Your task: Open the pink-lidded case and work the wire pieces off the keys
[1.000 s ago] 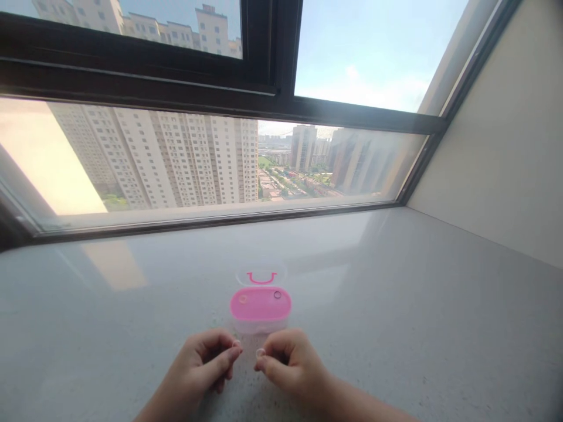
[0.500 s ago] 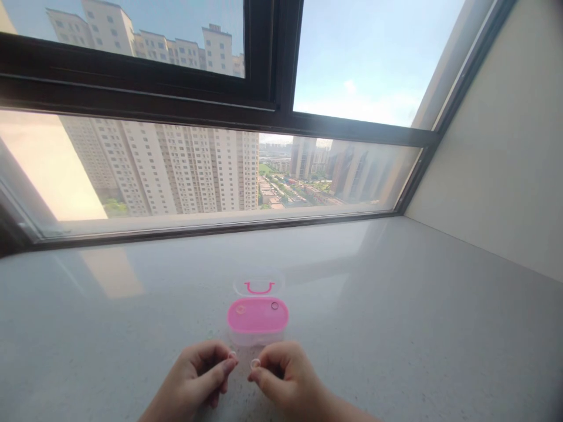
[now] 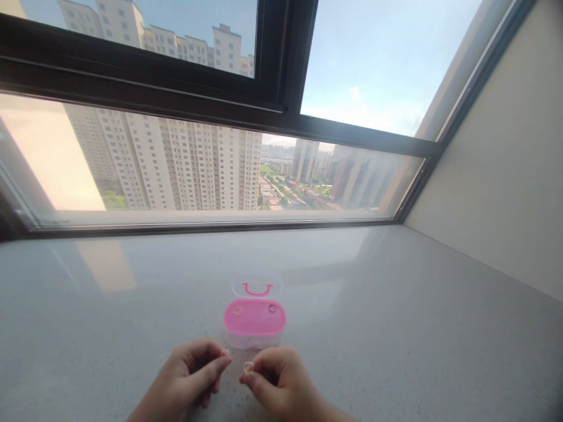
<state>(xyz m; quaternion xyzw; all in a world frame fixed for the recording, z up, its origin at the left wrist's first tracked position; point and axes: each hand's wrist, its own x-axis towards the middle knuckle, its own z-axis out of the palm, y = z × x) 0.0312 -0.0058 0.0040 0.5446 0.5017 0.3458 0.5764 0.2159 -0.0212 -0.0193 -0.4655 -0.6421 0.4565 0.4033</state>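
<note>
Pink plastic case (image 3: 254, 319) on a stone sill (image 3: 396, 293), just beyond the right hand (image 3: 281, 384) and left hand (image 3: 185, 375).
Right pinches a small clear ring (image 3: 248, 367); left pinches something too small to make out.

Left hand (image 3: 185, 375) and right hand (image 3: 281, 384) bare, nails (image 3: 223, 362) trimmed short. Forearms (image 3: 143, 412) bare, no sleeves in view at near edge.

left hand (image 3: 185, 375): fingers pinched together, anything held too small to tell | right hand (image 3: 281, 381): pinches a translucent ring (image 3: 248, 367) | pink plastic case (image 3: 254, 319) just ahead of both hands, clear lid (image 3: 254, 287) behind it | stone windowsill (image 3: 396, 305) under all, near its front edge
</note>
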